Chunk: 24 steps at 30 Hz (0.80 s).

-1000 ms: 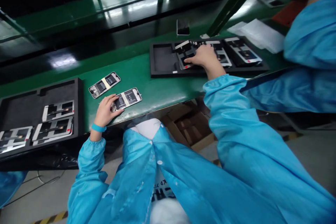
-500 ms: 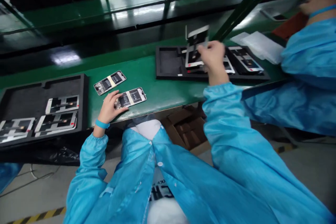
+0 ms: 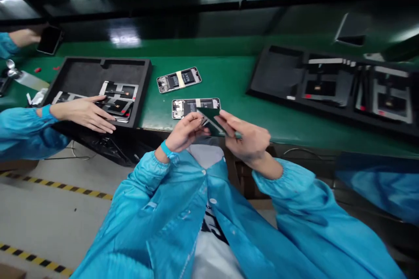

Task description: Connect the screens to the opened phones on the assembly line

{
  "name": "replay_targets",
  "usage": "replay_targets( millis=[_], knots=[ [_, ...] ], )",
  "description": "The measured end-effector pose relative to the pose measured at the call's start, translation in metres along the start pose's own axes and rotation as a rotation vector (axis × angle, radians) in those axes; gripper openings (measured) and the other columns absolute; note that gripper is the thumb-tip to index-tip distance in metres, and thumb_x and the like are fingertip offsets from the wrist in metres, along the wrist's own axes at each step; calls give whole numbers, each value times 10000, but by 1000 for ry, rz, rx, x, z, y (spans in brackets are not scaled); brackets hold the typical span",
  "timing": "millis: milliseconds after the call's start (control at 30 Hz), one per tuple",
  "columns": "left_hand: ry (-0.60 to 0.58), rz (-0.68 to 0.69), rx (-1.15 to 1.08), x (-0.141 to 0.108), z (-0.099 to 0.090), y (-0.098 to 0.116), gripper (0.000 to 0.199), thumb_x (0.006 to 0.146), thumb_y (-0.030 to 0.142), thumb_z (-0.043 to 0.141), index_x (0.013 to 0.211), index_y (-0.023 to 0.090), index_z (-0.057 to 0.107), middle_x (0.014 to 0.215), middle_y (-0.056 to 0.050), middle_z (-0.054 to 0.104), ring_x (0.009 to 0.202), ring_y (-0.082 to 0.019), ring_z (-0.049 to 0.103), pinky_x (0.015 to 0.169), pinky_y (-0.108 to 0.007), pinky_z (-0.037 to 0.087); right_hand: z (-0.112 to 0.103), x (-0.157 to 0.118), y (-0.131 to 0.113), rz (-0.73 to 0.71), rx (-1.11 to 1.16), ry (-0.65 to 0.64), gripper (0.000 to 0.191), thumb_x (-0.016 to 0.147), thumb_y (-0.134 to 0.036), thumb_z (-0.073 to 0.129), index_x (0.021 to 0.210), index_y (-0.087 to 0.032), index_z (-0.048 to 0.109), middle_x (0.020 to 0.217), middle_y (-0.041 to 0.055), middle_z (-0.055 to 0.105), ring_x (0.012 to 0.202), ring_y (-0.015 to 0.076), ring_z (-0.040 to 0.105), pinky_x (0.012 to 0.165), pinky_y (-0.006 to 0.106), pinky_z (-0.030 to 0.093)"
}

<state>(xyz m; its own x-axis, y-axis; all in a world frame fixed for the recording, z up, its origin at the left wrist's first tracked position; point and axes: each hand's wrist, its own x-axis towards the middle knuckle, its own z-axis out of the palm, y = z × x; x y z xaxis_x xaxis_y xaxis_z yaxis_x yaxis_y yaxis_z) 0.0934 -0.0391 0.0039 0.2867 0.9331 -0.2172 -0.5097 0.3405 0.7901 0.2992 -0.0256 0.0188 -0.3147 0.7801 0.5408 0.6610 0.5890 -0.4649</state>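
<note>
Two bare hands pinch a thin dark green sheet [image 3: 212, 121] above the edge of a green workbench [image 3: 235, 76], with the sheet's exact material too blurred to tell. The left hand [image 3: 185, 133], with a blue wristband [image 3: 168, 149] at its wrist, holds one end between curled fingers and thumb, while the right hand [image 3: 247, 137] grips the other end with its fingers pressed together. Just beyond them, an open phone assembly [image 3: 195, 108] lies flat on the bench, and a second phone assembly [image 3: 179, 79] with a pale strip across its middle lies farther back. To the left, a co-worker's spread hand [image 3: 83, 113] lies across the near edge of a black foam tray [image 3: 144, 78] holding white-edged phone frames [image 3: 118, 103]. Farther left, another hand [image 3: 26, 37] is beside a black smartphone [image 3: 49, 39]. A second black foam tray [image 3: 262, 87] with more frames stands at right on the bench. Black-and-yellow hazard tape [image 3: 62, 187] marks the floor below, and light blue smock sleeves [image 3: 144, 187] cover both of the person's arms.
</note>
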Motion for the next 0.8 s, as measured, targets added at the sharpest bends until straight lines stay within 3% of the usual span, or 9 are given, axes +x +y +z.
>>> replay_targets(
  millis=[100, 167, 267, 367, 467, 600, 667, 800],
  knots=[
    [61, 56, 61, 6, -13, 11, 483, 798, 510, 921, 965, 210, 581, 832, 26, 685, 812, -133, 741, 898, -315, 631, -7, 2, 19, 59, -59, 22, 260, 1023, -461, 602, 1205, -372, 765, 1159, 77, 831, 1057, 403, 812, 827, 617, 720],
    [101, 116, 156, 15, -21, 19, 437, 829, 464, 899, 966, 202, 576, 811, 29, 680, 789, -129, 735, 866, -299, 620, -8, 1, 33, 91, -100, 18, 218, 999, -452, 633, 1123, -349, 779, 1137, 95, 834, 1047, 422, 807, 839, 619, 718],
    [121, 210, 339, 31, -29, 30, 309, 894, 347, 822, 1039, 201, 591, 772, 46, 662, 732, -129, 716, 795, -276, 602, -5, -2, 53, 118, -157, -18, 109, 949, -367, 653, 953, -332, 756, 1139, 103, 836, 1093, 443, 785, 844, 607, 713],
    [93, 284, 562, 49, -32, 40, 143, 944, 210, 691, 1065, 193, 616, 761, 51, 656, 679, -113, 685, 740, -245, 561, -4, -4, 70, 65, -187, -58, 122, 898, -263, 635, 915, -345, 724, 1230, 99, 820, 1245, 448, 729, 907, 637, 686],
    [10, 340, 777, 63, -30, 48, 93, 938, 135, 609, 1011, 177, 649, 765, 41, 655, 679, -103, 665, 699, -227, 501, -5, 4, 76, -99, -135, -115, 216, 891, -267, 667, 1091, -317, 733, 1348, 169, 763, 1380, 482, 650, 1077, 706, 598],
    [-71, 392, 946, 69, -29, 58, 136, 899, 107, 584, 972, 173, 677, 751, 43, 645, 700, -105, 641, 696, -226, 454, 5, 33, 69, -297, -37, -286, 678, 884, -446, 771, 1505, -248, 586, 1546, 217, 614, 1494, 508, 531, 1180, 751, 489],
    [-79, 390, 1001, 68, -33, 66, 140, 884, 109, 581, 955, 169, 685, 735, 42, 647, 690, -110, 626, 691, -232, 448, 16, 50, 64, -362, 3, -380, 772, 911, -507, 769, 1590, -244, 513, 1542, 210, 613, 1460, 471, 563, 1183, 714, 492],
    [-67, 322, 1052, 62, -48, 82, 188, 851, 99, 568, 982, 171, 682, 662, 62, 618, 614, -109, 598, 628, -228, 432, 28, 71, 69, -368, 40, -476, 765, 961, -564, 728, 1609, -222, 508, 1398, 207, 689, 1264, 408, 668, 1084, 618, 562]
  ],
)
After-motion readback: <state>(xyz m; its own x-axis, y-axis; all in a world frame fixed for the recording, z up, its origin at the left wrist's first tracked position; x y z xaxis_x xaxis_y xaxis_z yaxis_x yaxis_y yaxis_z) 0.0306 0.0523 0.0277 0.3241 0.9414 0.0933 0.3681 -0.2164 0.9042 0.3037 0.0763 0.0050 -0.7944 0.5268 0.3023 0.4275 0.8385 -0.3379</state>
